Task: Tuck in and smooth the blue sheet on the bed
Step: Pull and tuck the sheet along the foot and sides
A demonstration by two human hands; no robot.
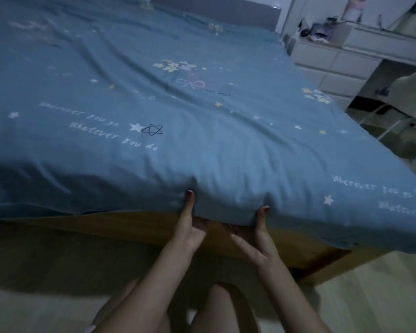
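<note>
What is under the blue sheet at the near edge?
A wooden frame shows below the sheet. Fingers of both hands reach under its hem, hidden; the mattress is covered.

Home bedroom. Wide bed (262, 234) on wood frame, blue star-print sheet (154, 111), padded headboard (216, 10). White drawers (332, 66) beside bed, small clutter on top. Pale wood floor (370, 296). Dim light.

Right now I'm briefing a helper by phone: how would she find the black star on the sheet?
Start at the blue sheet covering the bed, near its foot edge where both hands grip. Left of centre, beside the white lettering, sits the black star. It alone is a dark hand-drawn outline; its neighbours are solid white or yellow.
</note>
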